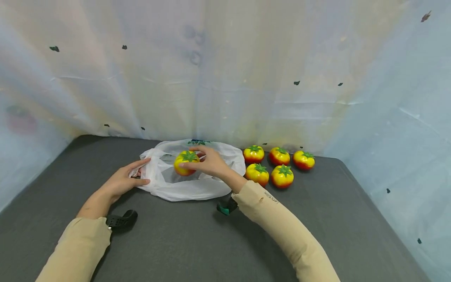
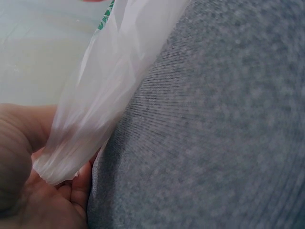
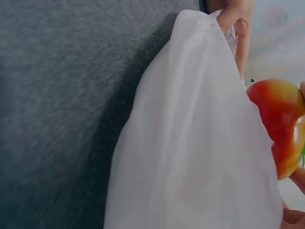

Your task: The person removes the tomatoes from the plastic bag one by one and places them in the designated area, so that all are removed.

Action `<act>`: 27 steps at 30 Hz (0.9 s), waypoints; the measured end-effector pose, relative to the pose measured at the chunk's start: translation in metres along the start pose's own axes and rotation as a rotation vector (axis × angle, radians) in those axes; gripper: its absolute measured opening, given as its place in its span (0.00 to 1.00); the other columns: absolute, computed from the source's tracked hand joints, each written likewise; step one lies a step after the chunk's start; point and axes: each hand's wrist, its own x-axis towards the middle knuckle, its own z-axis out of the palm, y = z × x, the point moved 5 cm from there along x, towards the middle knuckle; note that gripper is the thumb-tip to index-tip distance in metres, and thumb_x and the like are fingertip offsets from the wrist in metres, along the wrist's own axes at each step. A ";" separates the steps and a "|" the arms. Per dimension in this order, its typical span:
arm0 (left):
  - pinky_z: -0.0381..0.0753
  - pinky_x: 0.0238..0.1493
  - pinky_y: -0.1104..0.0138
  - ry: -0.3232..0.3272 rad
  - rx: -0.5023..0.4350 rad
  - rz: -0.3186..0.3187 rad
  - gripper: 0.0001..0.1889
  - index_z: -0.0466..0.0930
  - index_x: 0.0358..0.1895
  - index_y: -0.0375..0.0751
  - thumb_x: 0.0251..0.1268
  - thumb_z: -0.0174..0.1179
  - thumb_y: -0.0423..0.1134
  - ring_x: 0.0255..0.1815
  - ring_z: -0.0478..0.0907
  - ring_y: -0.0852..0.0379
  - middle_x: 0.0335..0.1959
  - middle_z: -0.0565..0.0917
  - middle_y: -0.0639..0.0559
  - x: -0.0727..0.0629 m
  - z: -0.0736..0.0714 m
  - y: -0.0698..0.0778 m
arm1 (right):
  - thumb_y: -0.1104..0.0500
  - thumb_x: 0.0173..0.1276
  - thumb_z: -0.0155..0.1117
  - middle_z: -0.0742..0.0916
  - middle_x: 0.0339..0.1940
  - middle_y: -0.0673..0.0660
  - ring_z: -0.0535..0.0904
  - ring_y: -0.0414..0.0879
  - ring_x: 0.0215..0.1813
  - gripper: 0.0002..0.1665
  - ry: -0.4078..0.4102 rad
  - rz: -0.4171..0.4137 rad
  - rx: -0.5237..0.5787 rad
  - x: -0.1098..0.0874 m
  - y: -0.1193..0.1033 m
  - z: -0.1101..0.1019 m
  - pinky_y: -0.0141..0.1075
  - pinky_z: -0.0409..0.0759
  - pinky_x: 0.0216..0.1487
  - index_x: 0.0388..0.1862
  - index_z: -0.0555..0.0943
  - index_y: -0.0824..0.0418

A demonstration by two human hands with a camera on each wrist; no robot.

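Observation:
A white plastic bag [image 1: 197, 193] lies on the dark table with its mouth spread open and a green print on its far side. My left hand [image 1: 121, 182] grips the bag's left end; in the left wrist view the gathered plastic [image 2: 90, 129] runs in between thumb and curled fingers. Over the bag's mouth, my right hand [image 1: 211, 160] pinches a glossy yellow-and-red tomato [image 1: 183, 166] with a green leafy top. In the right wrist view this tomato [image 3: 279, 121] shows its red underside, partly hidden behind the bag's edge.
Several similar tomatoes [image 1: 282, 177] stand in two rows just right of the bag, one partly behind the right forearm. A pale curtain [image 1: 225, 78] hangs behind the grey table [image 1: 169, 243]. Dark straps [image 1: 121, 221] are on both wrists.

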 end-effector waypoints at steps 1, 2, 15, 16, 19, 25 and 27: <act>0.39 0.65 0.30 0.000 0.002 0.000 0.46 0.48 0.77 0.48 0.59 0.66 0.44 0.75 0.33 0.27 0.76 0.40 0.30 0.000 -0.001 0.000 | 0.45 0.59 0.69 0.78 0.61 0.57 0.75 0.51 0.59 0.37 0.001 0.000 -0.005 -0.002 0.000 -0.001 0.37 0.79 0.50 0.67 0.72 0.53; 0.39 0.65 0.30 0.001 0.003 0.000 0.46 0.47 0.77 0.48 0.59 0.66 0.44 0.75 0.33 0.27 0.76 0.40 0.30 0.000 -0.001 -0.001 | 0.45 0.60 0.68 0.78 0.61 0.57 0.75 0.51 0.58 0.36 0.005 0.003 -0.010 -0.004 0.000 -0.003 0.37 0.79 0.51 0.67 0.72 0.52; 0.40 0.65 0.29 -0.005 0.011 -0.014 0.46 0.47 0.77 0.49 0.59 0.66 0.45 0.75 0.32 0.27 0.76 0.38 0.30 0.001 -0.006 -0.006 | 0.41 0.59 0.67 0.78 0.61 0.57 0.77 0.51 0.57 0.35 0.039 0.022 -0.041 -0.020 0.008 -0.022 0.41 0.79 0.54 0.65 0.73 0.47; 0.40 0.65 0.29 -0.006 0.012 -0.014 0.46 0.46 0.77 0.49 0.59 0.66 0.45 0.74 0.32 0.27 0.76 0.38 0.30 0.002 -0.006 -0.006 | 0.41 0.59 0.67 0.78 0.61 0.57 0.76 0.51 0.57 0.35 0.042 0.023 -0.049 -0.020 0.010 -0.023 0.41 0.78 0.55 0.65 0.74 0.47; 0.40 0.64 0.29 -0.005 0.013 -0.022 0.46 0.46 0.77 0.49 0.60 0.66 0.45 0.74 0.32 0.27 0.76 0.38 0.30 0.002 -0.007 -0.006 | 0.41 0.59 0.68 0.78 0.61 0.56 0.76 0.51 0.59 0.35 0.049 0.026 -0.065 -0.023 0.013 -0.026 0.42 0.78 0.56 0.65 0.74 0.47; 0.40 0.64 0.29 0.001 0.023 -0.029 0.46 0.46 0.77 0.50 0.60 0.65 0.45 0.75 0.32 0.27 0.76 0.38 0.31 0.002 -0.008 -0.007 | 0.43 0.59 0.68 0.78 0.62 0.56 0.75 0.51 0.60 0.35 0.059 0.044 -0.045 -0.029 0.018 -0.032 0.44 0.77 0.57 0.65 0.74 0.48; 0.40 0.64 0.29 0.001 0.028 -0.029 0.46 0.46 0.77 0.50 0.60 0.65 0.45 0.74 0.32 0.27 0.76 0.38 0.30 0.002 -0.008 -0.007 | 0.42 0.59 0.69 0.78 0.62 0.56 0.75 0.51 0.59 0.35 0.065 0.047 -0.047 -0.030 0.019 -0.034 0.43 0.77 0.57 0.65 0.74 0.48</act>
